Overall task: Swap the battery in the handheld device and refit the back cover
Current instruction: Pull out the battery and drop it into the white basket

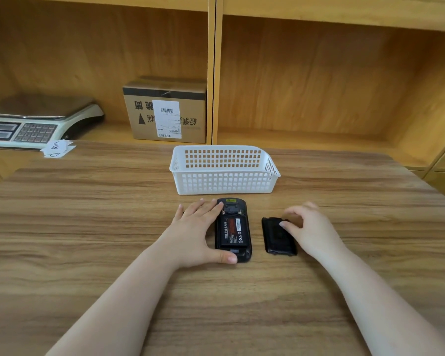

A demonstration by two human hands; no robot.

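While the black handheld device [233, 228] lies face down on the wood-grain tabletop [88, 227] with its back open, a black battery with a red and white label [232, 232] sits in the exposed bay. The left hand [195, 235] lies flat against the device's left edge, fingers spread and reaching to its upper corner, thumb hooked round the near bottom end, so it braces the body rather than clasping it. Just beside the device on the right, apart from it by a narrow strip of bare wood, lies the black plastic back cover [278, 236], long side parallel to the device. The right hand [311, 227] arches over the cover's far right edge, a fingertip resting on its top surface; whether the curled fingers have actually closed on the cover I cannot tell. Directly beyond the device stands a white perforated plastic basket [224, 170], its near wall close to the device's top end. Wide bare tabletop stretches to the left, to the right and toward the person. At the table's far left corner lie some small white paper slips [57, 149]. Behind the table rise pale wooden shelves [319, 73], holding a white electronic scale with a keypad [34, 122] and a brown cardboard box bearing a white label [166, 111].
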